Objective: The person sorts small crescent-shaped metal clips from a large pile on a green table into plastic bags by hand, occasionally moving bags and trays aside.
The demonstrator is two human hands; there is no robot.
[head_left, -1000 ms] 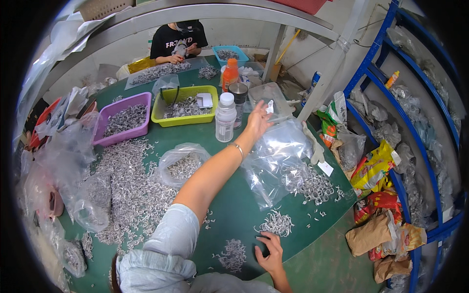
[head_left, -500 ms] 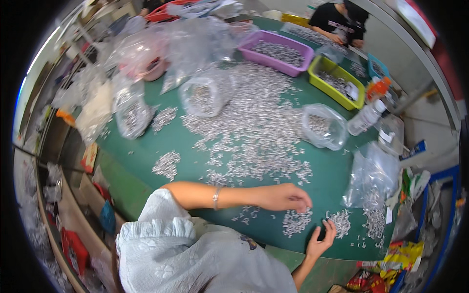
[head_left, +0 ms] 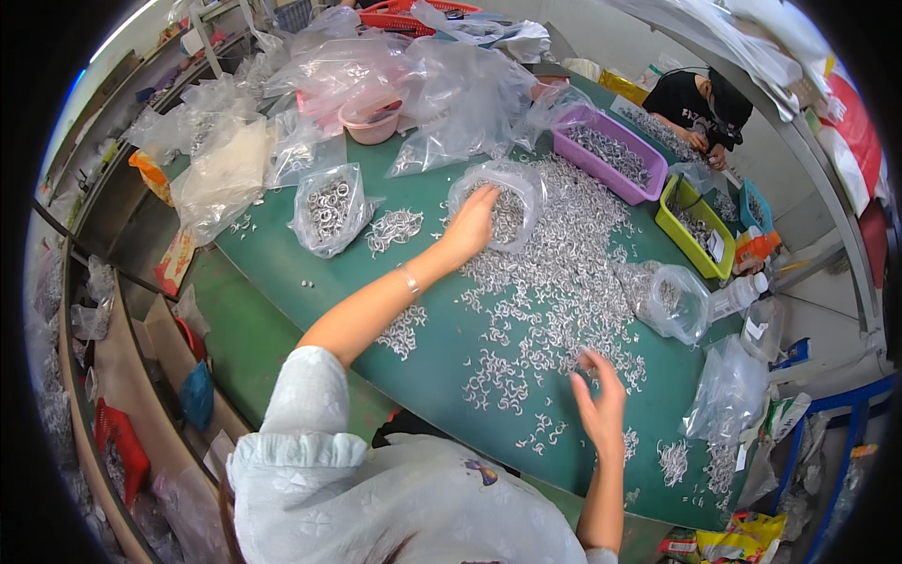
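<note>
My left hand (head_left: 471, 226), with a silver bangle on the wrist, is at the mouth of a clear plastic bag (head_left: 533, 193) of small curved silver metal pieces. Its fingers are bunched together; whatever they hold is hidden. Over the near part of the large spread of loose metal pieces (head_left: 573, 254) hovers my right hand (head_left: 601, 399), thumb and fingers apart, with nothing visible in it. Small separate piles (head_left: 673, 462) of the same pieces lie near the table's near right edge, one partly covered by my right forearm. Another heap (head_left: 404, 334) lies beyond my left forearm.
A purple tub (head_left: 648, 193) and a yellow-green tub (head_left: 719, 268) of metal parts stand at the far right. Beside them are a plastic bottle (head_left: 738, 297) and another open bag (head_left: 684, 310). A bag of rings (head_left: 327, 211) sits left. Across the table a person (head_left: 700, 113) handles parts.
My left hand has gone from the small near piles to the far bag's mouth. My right hand has moved away from those piles, up toward the large spread. The view has shifted.
</note>
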